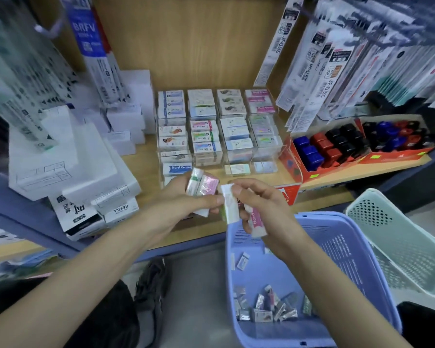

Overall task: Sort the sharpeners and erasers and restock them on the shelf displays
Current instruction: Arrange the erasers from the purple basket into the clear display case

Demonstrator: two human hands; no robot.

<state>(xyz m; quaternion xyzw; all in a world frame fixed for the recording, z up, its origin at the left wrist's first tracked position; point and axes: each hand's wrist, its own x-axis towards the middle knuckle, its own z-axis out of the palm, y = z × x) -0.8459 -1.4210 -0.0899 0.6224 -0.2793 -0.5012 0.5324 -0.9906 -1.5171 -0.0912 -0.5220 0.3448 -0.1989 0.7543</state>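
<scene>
My left hand [183,197] grips a small stack of wrapped erasers [203,185], green and pink ones on top. My right hand [259,204] holds a pink "Hard" eraser [257,222] in its fingers and pinches a white eraser [230,205] near the left thumb. Both hands hover over the front edge of the wooden shelf [146,162]. Behind them stands a clear acrylic display [266,146] with rows of boxed erasers. Loose erasers [264,307] lie in the bottom of a blue basket [349,259] below my right arm.
Two red cartons of blue, red and black sharpeners [337,144] sit right of the display. White refill boxes [68,167] pile up on the left. Hanging refill packs [337,59] crowd the upper right. A pale green basket [399,237] leans behind the blue one.
</scene>
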